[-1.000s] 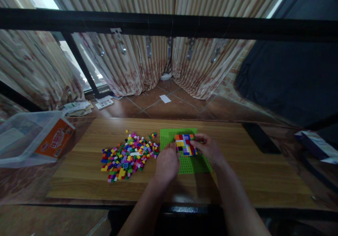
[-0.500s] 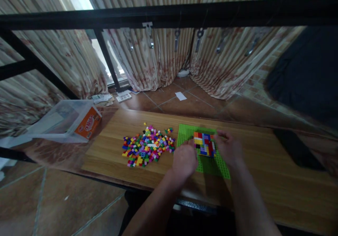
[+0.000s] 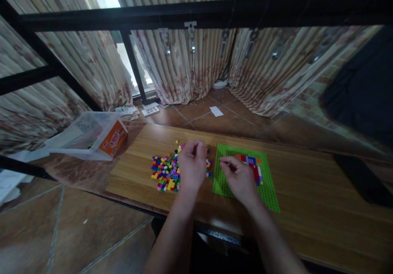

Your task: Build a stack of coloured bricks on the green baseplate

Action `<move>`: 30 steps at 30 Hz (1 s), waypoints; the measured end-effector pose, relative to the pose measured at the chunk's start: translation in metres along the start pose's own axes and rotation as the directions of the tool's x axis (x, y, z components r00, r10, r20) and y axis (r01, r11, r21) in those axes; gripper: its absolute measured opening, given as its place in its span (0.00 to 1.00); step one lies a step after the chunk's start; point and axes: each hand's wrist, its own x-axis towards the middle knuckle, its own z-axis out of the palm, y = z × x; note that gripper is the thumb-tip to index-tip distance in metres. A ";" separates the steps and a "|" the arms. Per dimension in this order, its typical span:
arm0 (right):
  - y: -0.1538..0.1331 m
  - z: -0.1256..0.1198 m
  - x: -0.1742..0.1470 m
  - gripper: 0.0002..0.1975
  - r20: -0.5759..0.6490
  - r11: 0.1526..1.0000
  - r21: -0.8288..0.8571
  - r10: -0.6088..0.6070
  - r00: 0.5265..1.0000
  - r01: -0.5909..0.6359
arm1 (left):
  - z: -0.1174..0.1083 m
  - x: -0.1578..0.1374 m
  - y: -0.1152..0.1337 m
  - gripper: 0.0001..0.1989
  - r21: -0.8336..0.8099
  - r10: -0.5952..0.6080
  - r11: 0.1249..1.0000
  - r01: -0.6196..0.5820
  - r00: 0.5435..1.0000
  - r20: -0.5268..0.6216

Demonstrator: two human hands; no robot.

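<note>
My left hand [image 3: 193, 165] hovers over the right part of a pile of small coloured toy bricks [image 3: 164, 168], its fingers curled into a pinch. Whatever sits between those fingertips is too small or hidden to make out. Above the green baseplate [image 3: 270, 190] is my right hand [image 3: 241, 180], thumb and fingertips drawn together near the plate's left side; I cannot see what they hold. A block of multicoloured bricks [image 3: 257, 169] stands on the plate, partly covered by my right hand.
A clear plastic bin [image 3: 89, 149] with an orange label lies left of the wooden table [image 3: 132, 167]. A dark flat object [image 3: 362, 180] rests at the table's right. A black metal bar [image 3: 208, 16] with hanging clips crosses beyond the table, before striped curtains [image 3: 178, 73].
My left hand has moved left from the baseplate to the brick pile. My right hand has shifted left across the brick block. The camera view has turned slightly left.
</note>
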 end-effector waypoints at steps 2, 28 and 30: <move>-0.005 0.011 -0.001 0.10 0.067 0.999 -0.046 -0.018 0.998 0.022 | -0.018 0.014 0.000 0.10 -0.195 -0.106 0.978 0.076 0.983 -0.150; -0.046 0.103 0.016 0.09 -0.005 0.916 -0.401 0.019 1.000 -0.019 | -0.049 0.026 0.012 0.09 -0.553 -0.376 0.797 0.241 0.916 -0.143; -0.050 0.098 0.016 0.09 -0.028 0.940 -0.340 0.009 1.000 -0.018 | -0.048 0.027 0.012 0.10 -0.542 -0.366 0.806 0.239 0.920 -0.138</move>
